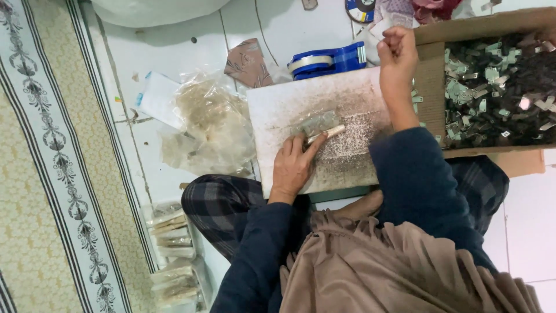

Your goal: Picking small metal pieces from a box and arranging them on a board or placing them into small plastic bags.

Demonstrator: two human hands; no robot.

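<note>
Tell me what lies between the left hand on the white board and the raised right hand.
In the head view, between the left hand and the right hand lies only the white board, speckled with dark marks, with a small clear packet by the left fingers.

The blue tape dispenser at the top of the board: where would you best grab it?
Probably across its long blue body, fingers coming down from above on both flat sides. It lies free beyond the white board, roll end to the left, with neither hand touching it.
</note>
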